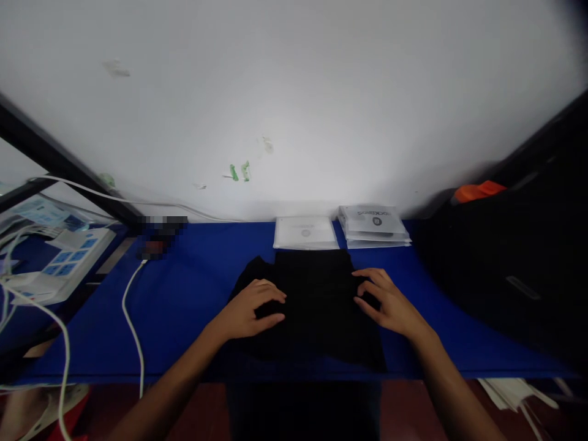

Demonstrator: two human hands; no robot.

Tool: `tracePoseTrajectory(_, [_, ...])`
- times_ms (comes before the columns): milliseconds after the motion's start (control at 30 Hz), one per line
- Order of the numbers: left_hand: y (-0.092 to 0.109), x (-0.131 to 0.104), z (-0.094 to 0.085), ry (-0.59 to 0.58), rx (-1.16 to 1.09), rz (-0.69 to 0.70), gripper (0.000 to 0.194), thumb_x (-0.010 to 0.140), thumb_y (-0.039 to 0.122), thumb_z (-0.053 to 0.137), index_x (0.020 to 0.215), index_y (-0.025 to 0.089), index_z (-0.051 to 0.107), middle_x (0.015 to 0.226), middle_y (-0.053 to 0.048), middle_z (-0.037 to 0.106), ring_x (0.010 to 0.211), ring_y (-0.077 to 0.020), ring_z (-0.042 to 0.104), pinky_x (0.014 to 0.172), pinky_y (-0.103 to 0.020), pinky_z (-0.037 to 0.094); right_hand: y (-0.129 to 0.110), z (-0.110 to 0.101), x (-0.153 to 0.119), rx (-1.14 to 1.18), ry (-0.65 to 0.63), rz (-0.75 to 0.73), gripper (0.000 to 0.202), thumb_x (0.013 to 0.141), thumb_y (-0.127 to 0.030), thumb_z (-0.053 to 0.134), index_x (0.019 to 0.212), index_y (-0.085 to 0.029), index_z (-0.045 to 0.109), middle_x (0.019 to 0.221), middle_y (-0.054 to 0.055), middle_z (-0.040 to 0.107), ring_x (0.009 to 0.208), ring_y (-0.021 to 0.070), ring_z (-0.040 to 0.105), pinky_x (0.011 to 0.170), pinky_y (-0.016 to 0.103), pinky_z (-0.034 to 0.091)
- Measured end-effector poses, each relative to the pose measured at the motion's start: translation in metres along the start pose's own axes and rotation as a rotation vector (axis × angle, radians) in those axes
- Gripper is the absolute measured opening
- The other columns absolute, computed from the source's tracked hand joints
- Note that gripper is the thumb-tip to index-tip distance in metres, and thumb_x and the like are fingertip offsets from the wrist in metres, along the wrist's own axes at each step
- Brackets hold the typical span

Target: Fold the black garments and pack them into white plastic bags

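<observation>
A black piece of cloth (pixel 316 306), perhaps a garment, lies spread on the blue tabletop in front of me; its dark folds are hard to make out. My left hand (pixel 257 309) rests on its left part, fingers stretched inward and thumb apart. At the cloth's right edge is my right hand (pixel 386 303), its fingers slightly bent and spread, fingertips at the fabric. Neither hand grips anything that I can see. Just behind the cloth lies a flat, whitish plastic packet (pixel 305 233) with a round logo.
More printed packets (pixel 376 226) are stacked at the back right, against the white wall (pixel 294 110). A large black mass (pixel 505 275) with an orange bit (pixel 480 191) fills the right side. On the left are a power strip (pixel 68 263) and white cables (pixel 133 324) on the blue tabletop (pixel 193 269).
</observation>
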State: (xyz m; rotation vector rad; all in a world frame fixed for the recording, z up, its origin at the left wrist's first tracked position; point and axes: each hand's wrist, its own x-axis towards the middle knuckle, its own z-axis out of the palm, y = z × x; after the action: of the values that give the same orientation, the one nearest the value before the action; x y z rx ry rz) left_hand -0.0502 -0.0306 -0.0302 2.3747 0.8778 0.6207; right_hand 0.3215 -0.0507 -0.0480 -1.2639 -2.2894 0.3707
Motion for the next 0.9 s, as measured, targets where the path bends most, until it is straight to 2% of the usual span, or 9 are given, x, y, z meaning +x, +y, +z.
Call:
tracePoseTrajectory(133, [-0.028,0.003,-0.005,0.379,0.098,-0.223,0.02,0.093,0.033,0.059,0.11,0.023,0.064,0.105,-0.007,0.068,0.099,-0.0224,0.062,0.091,-0.04,0.05,0.001,0.01,-0.003,0.018,0.07,0.019,0.01,0.091,-0.029,0.06,0.084,-0.024,0.057,0.121,0.01,0.062,0.114,0.0312,0.054,0.093,0.053,0.049])
tracePoseTrajectory(200, [-0.047,0.007,-0.008,0.473,0.243,-0.347,0.029,0.09,0.037,0.062,0.115,0.022,0.062,0.111,-0.009,0.065,0.102,-0.0256,0.06,0.092,-0.044,0.049,0.001,0.013,-0.001,0.027,0.108,0.023,0.01,0.092,-0.029,0.06,0.083,-0.024,0.057,0.116,0.01,0.063,0.111,0.0299,0.056,0.092,0.051,0.049])
tracePoseTrajectory(267, [-0.062,0.01,-0.012,0.431,0.319,-0.411,0.034,0.087,0.038,0.065,0.116,0.022,0.062,0.116,-0.009,0.063,0.107,-0.0279,0.058,0.094,-0.046,0.048,0.001,0.014,0.0,0.041,0.139,0.032,0.009,0.092,-0.028,0.059,0.085,-0.024,0.056,0.114,0.009,0.064,0.109,0.0288,0.057,0.091,0.05,0.05])
tracePoseTrajectory(367, [-0.071,0.016,-0.014,0.367,0.318,-0.373,0.018,0.089,0.031,0.062,0.103,0.021,0.066,0.111,-0.007,0.065,0.108,-0.0261,0.058,0.097,-0.046,0.046,0.0,0.016,-0.001,0.058,0.16,0.044,0.006,0.093,-0.027,0.059,0.088,-0.024,0.057,0.115,0.009,0.063,0.11,0.0283,0.056,0.091,0.048,0.05])
tracePoseTrajectory(500, [-0.056,0.017,-0.019,0.46,0.249,-0.239,0.008,0.089,0.023,0.058,0.09,0.021,0.066,0.104,-0.006,0.068,0.102,-0.0228,0.06,0.098,-0.044,0.044,0.001,0.017,-0.002,0.071,0.164,0.057,0.004,0.093,-0.027,0.059,0.089,-0.025,0.058,0.116,0.009,0.063,0.111,0.0285,0.056,0.092,0.048,0.05])
tracePoseTrajectory(567, [-0.043,0.011,-0.025,0.444,0.169,-0.154,0.008,0.087,0.021,0.058,0.088,0.021,0.066,0.104,-0.007,0.067,0.101,-0.0223,0.06,0.094,-0.042,0.046,0.002,0.017,-0.002,0.075,0.169,0.067,0.004,0.093,-0.027,0.059,0.089,-0.025,0.058,0.115,0.009,0.063,0.111,0.0289,0.057,0.091,0.049,0.05])
tracePoseTrajectory(700, [-0.022,-0.006,-0.038,0.198,0.007,-0.025,0.007,0.081,0.016,0.057,0.081,0.021,0.062,0.106,-0.007,0.066,0.101,-0.0228,0.059,0.091,-0.04,0.047,0.005,0.018,-0.002,0.077,0.185,0.071,0.004,0.093,-0.028,0.059,0.09,-0.026,0.059,0.114,0.009,0.064,0.111,0.0292,0.057,0.091,0.05,0.05])
tracePoseTrajectory(800, [-0.016,-0.018,-0.039,0.047,-0.009,-0.063,0.009,0.078,0.015,0.056,0.079,0.022,0.061,0.112,-0.007,0.064,0.107,-0.0245,0.056,0.094,-0.042,0.047,0.007,0.018,-0.003,0.073,0.199,0.078,0.005,0.093,-0.029,0.058,0.09,-0.026,0.06,0.113,0.008,0.065,0.109,0.0293,0.059,0.09,0.05,0.051])
tracePoseTrajectory(900, [-0.02,-0.023,-0.032,-0.017,0.012,-0.126,0.011,0.085,0.018,0.055,0.079,0.022,0.063,0.117,-0.007,0.063,0.11,-0.0243,0.055,0.096,-0.043,0.046,0.009,0.019,-0.004,0.073,0.202,0.088,0.006,0.093,-0.03,0.058,0.09,-0.026,0.061,0.113,0.008,0.066,0.109,0.0294,0.059,0.091,0.05,0.05])
